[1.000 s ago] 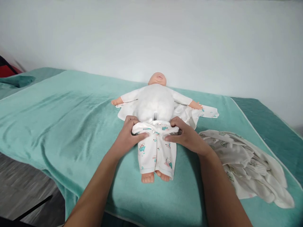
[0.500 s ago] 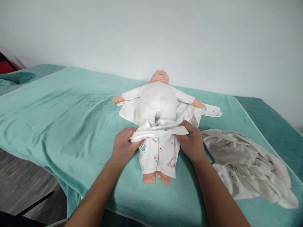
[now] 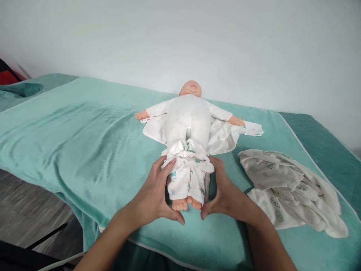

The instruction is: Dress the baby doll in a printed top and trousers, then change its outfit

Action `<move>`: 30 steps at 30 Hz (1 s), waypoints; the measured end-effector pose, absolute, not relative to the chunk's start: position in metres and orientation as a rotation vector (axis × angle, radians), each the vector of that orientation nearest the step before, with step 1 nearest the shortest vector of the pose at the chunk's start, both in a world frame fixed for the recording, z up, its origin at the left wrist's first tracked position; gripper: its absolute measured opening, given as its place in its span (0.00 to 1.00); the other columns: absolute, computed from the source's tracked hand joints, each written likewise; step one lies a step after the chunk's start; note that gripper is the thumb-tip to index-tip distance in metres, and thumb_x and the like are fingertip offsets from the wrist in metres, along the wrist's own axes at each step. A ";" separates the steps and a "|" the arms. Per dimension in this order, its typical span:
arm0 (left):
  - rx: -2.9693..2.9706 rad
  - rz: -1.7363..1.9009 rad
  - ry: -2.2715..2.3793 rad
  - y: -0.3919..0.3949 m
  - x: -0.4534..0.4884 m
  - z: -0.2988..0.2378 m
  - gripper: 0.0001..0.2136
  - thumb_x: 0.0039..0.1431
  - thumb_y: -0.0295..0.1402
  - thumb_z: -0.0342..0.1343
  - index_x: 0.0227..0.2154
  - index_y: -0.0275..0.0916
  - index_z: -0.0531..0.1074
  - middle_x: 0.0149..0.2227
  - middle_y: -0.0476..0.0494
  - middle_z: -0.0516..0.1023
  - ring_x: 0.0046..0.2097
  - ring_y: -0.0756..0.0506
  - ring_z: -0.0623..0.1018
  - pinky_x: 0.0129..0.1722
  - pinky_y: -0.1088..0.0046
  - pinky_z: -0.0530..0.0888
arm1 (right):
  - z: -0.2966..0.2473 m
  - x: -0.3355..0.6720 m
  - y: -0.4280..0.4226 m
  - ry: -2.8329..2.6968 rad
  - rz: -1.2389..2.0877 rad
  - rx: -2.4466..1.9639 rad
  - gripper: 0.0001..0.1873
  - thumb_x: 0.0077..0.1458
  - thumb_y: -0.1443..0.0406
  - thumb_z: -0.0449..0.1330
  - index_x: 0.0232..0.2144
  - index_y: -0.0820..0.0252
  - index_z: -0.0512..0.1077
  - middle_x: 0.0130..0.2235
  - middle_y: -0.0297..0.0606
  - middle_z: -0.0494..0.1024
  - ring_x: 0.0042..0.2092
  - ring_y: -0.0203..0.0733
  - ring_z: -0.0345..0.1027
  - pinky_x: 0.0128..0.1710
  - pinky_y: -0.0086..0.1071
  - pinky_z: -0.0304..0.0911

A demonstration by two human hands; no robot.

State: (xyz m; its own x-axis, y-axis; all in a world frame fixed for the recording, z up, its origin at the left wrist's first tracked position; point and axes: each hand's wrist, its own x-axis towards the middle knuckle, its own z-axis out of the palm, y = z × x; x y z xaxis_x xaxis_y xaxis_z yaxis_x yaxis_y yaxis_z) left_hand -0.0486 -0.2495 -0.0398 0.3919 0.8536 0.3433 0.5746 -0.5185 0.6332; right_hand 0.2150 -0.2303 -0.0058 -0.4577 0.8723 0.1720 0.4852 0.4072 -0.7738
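A baby doll (image 3: 188, 116) with a white cloth body lies on its back, head at the far side and arms spread. Printed white baby pants (image 3: 187, 177) cover its legs, with the waistband bunched around the thighs; both feet stick out of the cuffs. My left hand (image 3: 158, 192) curves along the left side of the pants, fingers at the cloth and thumb apart near a foot. On the other side, my right hand (image 3: 222, 188) is spread the same way, thumb close to the other foot. Both hands are open.
Beneath the doll's back and arms lies an opened printed baby top (image 3: 224, 139). A crumpled cream cloth with green prints (image 3: 293, 192) is at the right. A green blanket (image 3: 84, 139) covers the table, which meets a pale wall (image 3: 180, 41) at the back.
Both hands have let go of the stretched waistband and moved down toward the feet, fingers spreading. The waistband has slackened and bunches at the thighs.
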 end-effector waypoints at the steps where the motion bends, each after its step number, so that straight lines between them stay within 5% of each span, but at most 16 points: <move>1: 2.270 0.942 1.263 -0.251 -0.045 -0.041 0.69 0.27 0.56 0.74 0.70 0.49 0.38 0.66 0.29 0.45 0.68 0.23 0.53 0.61 0.42 0.66 | -0.009 0.215 -0.233 -2.112 0.840 -1.150 0.71 0.28 0.44 0.78 0.67 0.50 0.43 0.66 0.49 0.51 0.69 0.62 0.46 0.68 0.52 0.49; 13: 2.537 1.033 1.455 -0.237 -0.033 -0.032 0.41 0.51 0.47 0.66 0.64 0.42 0.56 0.48 0.37 0.69 0.51 0.35 0.72 0.53 0.56 0.70 | -0.004 0.200 -0.243 -1.912 0.679 -1.267 0.43 0.39 0.56 0.75 0.54 0.55 0.60 0.51 0.44 0.68 0.52 0.53 0.65 0.53 0.45 0.64; 19: 2.521 0.857 1.476 -0.241 -0.032 -0.009 0.28 0.60 0.46 0.59 0.60 0.42 0.62 0.49 0.39 0.77 0.52 0.37 0.76 0.56 0.56 0.66 | 0.005 0.194 -0.248 -1.720 0.760 -1.410 0.26 0.47 0.51 0.69 0.42 0.57 0.65 0.40 0.37 0.70 0.41 0.44 0.64 0.44 0.38 0.62; 27: 2.099 0.633 1.632 -0.261 -0.029 0.023 0.25 0.58 0.40 0.60 0.58 0.48 0.65 0.56 0.47 0.78 0.50 0.37 0.79 0.48 0.59 0.73 | 0.027 0.186 -0.268 -1.619 0.961 -1.538 0.26 0.51 0.43 0.63 0.35 0.55 0.62 0.31 0.28 0.65 0.32 0.37 0.58 0.31 0.31 0.56; 30: 2.188 0.590 1.689 -0.271 -0.026 0.021 0.24 0.58 0.34 0.59 0.58 0.47 0.65 0.57 0.45 0.77 0.51 0.37 0.80 0.49 0.60 0.73 | 0.033 0.182 -0.276 -1.696 0.889 -1.629 0.24 0.53 0.44 0.63 0.35 0.54 0.62 0.32 0.30 0.71 0.33 0.39 0.64 0.32 0.31 0.57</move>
